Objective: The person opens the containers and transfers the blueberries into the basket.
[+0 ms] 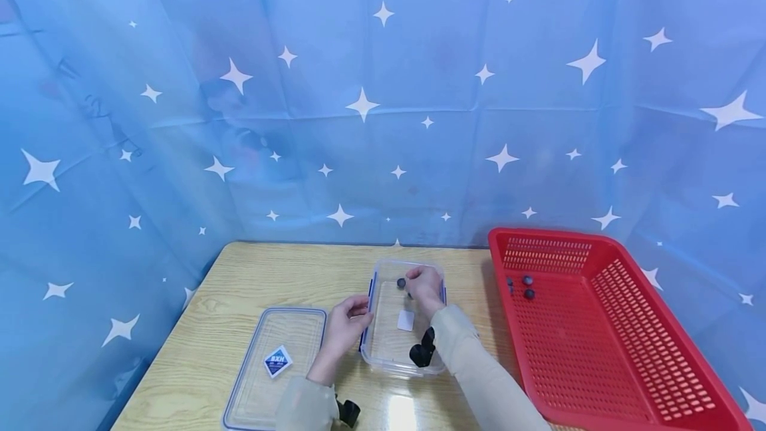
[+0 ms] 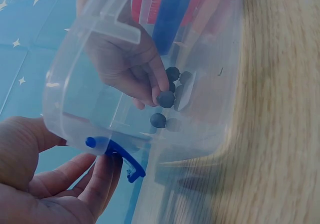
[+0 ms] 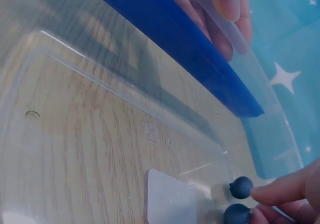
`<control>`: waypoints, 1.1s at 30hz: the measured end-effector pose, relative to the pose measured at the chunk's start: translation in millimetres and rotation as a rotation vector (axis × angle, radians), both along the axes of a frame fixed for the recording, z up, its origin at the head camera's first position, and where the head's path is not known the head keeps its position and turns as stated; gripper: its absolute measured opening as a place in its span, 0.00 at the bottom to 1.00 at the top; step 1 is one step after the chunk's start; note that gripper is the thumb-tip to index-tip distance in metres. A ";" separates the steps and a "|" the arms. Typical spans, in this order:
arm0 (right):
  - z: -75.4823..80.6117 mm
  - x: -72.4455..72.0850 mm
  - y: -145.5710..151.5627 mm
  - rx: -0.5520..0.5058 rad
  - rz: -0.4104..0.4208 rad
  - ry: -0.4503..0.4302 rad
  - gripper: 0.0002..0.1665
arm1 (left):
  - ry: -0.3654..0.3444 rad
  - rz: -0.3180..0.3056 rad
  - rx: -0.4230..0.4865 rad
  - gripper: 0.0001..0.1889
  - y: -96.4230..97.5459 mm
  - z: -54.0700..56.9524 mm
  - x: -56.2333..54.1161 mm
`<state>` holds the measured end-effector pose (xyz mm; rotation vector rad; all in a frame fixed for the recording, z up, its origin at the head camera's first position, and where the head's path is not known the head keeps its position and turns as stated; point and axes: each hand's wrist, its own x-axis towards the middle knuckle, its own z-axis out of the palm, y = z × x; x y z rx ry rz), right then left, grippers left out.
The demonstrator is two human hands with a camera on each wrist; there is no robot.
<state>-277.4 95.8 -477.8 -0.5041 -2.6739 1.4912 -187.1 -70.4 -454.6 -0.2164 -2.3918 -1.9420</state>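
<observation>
A clear plastic food container [image 1: 383, 351] with blue side latches [image 2: 122, 156] stands on the table. My left hand [image 1: 344, 326] holds its left wall near the rim, thumb on one side and fingers by the latch. Reaching inside at the far end, my right hand [image 1: 425, 285] pinches a blueberry [image 2: 166, 99] between thumb and fingertips, close to the container's floor. Other blueberries lie around those fingers, one [image 2: 158, 120] apart from the rest and another [image 2: 172, 73] beyond the hand. A small white square pad [image 1: 405, 320] lies flat on the bottom.
The container's lid [image 1: 293, 331], blue-edged with a diamond-shaped label [image 1: 278, 361], lies left of my left hand. At the right is a red perforated basket [image 1: 574, 344] with a few blueberries [image 1: 529, 294] near its far left corner. A blue star-patterned curtain [image 1: 419, 171] hangs behind the table.
</observation>
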 end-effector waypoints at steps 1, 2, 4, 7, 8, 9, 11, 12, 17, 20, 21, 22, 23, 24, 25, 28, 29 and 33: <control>-0.1 -0.1 0.0 0.009 0.006 -0.005 0.06 | 0.002 -0.001 0.002 0.15 -0.1 -0.3 -0.1; -0.3 -0.2 0.0 0.021 0.017 -0.009 0.07 | 0.003 -0.001 0.003 0.15 -0.2 -0.8 -0.3; -0.5 0.1 -0.1 0.042 0.041 -0.019 0.08 | 0.001 -0.003 0.007 0.16 -0.4 -1.5 -0.8; 0.1 1.4 -0.2 0.060 0.081 -0.036 0.11 | 0.004 -0.002 0.009 0.16 -1.6 -14.2 -6.9; 0.0 1.8 -0.1 0.058 0.096 -0.044 0.12 | 0.002 0.000 0.007 0.16 -2.2 -19.4 -9.2; -0.6 2.0 0.2 0.060 0.110 -0.045 0.12 | 0.005 -0.001 0.008 0.16 -2.4 -20.4 -9.7; -2.3 1.8 1.0 0.047 0.132 -0.062 0.13 | 0.013 -0.005 0.009 0.16 -2.6 -21.4 -9.8; -3.5 1.5 1.3 0.040 0.141 -0.073 0.13 | 0.020 -0.007 0.009 0.16 -2.7 -21.1 -9.3; -6.6 -0.7 2.4 0.042 0.161 -0.091 0.12 | 0.022 -0.012 -0.002 0.15 -0.6 -2.4 -0.1; -5.7 -1.4 2.4 0.072 0.169 -0.084 0.11 | 0.022 -0.010 -0.004 0.15 -0.3 -1.1 0.2; -5.4 -1.4 2.4 0.078 0.174 -0.079 0.11 | 0.023 -0.009 -0.005 0.15 -0.1 -1.0 0.2; -5.1 -1.4 2.4 0.075 0.175 -0.081 0.11 | 0.022 -0.007 -0.006 0.15 0.0 -0.9 0.2; -4.9 -1.4 2.6 0.072 0.177 -0.081 0.11 | 0.024 -0.007 -0.007 0.15 0.1 -1.0 0.1; -4.6 -1.3 2.8 0.069 0.179 -0.081 0.10 | 0.024 -0.006 -0.007 0.15 0.2 -0.8 0.1; -4.0 -1.0 3.1 0.063 0.183 -0.079 0.10 | 0.025 -0.005 -0.007 0.15 0.3 -0.8 0.1; -1.4 -0.4 4.4 0.012 0.186 -0.082 0.10 | 0.026 -0.003 -0.012 0.15 0.5 -1.3 0.2; 0.5 -0.2 5.1 -0.008 0.185 -0.082 0.10 | 0.027 -0.003 -0.012 0.15 0.6 -1.3 0.2; 11.4 -0.1 8.7 -0.072 0.180 -0.082 0.09 | 0.025 -0.002 -0.009 0.15 0.8 -0.8 0.8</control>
